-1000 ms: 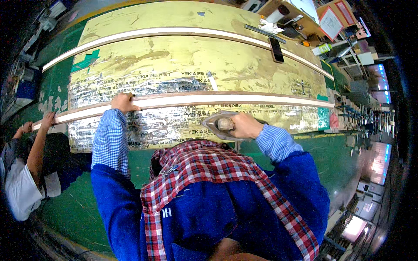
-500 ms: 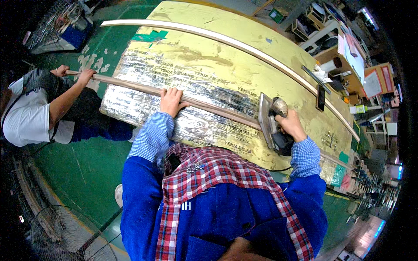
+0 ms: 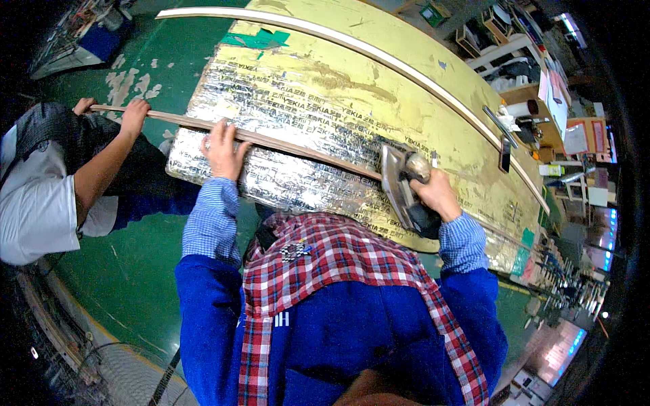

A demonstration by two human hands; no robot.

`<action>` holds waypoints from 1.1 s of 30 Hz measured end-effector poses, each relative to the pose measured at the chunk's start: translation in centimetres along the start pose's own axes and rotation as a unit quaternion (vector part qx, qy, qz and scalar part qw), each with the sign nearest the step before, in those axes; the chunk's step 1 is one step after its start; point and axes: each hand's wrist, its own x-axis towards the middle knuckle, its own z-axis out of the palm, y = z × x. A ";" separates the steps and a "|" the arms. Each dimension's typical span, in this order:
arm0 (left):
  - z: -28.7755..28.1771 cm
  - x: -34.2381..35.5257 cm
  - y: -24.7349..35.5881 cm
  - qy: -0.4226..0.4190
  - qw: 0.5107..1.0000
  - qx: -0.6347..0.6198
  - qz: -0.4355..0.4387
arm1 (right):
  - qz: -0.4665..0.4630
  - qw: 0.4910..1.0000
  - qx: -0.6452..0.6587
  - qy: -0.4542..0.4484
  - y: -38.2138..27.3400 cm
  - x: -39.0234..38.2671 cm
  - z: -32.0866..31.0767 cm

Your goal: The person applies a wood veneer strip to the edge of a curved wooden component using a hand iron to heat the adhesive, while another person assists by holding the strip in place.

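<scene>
A long thin brown strip (image 3: 298,150) runs lengthwise over a board (image 3: 325,57) covered in yellow and silvery printed film. My left hand (image 3: 223,154) lies across the strip near the board's left end, fingers stretched out and thumb apart. On the right, my right hand (image 3: 437,194) is closed around the handle of an iron (image 3: 399,186) with a grey plate and rounded knob. The iron's plate sits over the strip, hiding the part beneath it. Beyond the board's left end, a co-worker's hands (image 3: 135,116) hold the strip's far end.
A long white strip (image 3: 318,37) lies along the far side of the board. A black phone (image 3: 505,155) and a dark bar (image 3: 500,126) lie near it at the right. Beyond stands a cluttered wooden bench (image 3: 528,95). The floor (image 3: 128,277) is green.
My left hand has slid left along the strip. My right hand has moved the iron left along it. The co-worker still holds the strip's end.
</scene>
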 end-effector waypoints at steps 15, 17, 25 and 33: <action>2.2 2.2 -8.7 0.009 0.989 0.006 0.145 | -0.094 0.995 -0.018 0.036 -12.8 2.0 8.4; 2.4 2.9 -9.0 -0.023 0.982 -0.030 0.183 | -0.109 0.993 -0.041 0.016 -15.0 1.9 9.4; 3.3 3.7 -7.1 -0.050 0.957 -0.146 0.247 | -0.098 0.992 -0.054 -0.054 -18.9 2.7 10.7; 3.2 3.7 -7.3 -0.058 0.956 -0.163 0.237 | 0.048 0.997 0.019 0.056 -5.3 0.9 4.5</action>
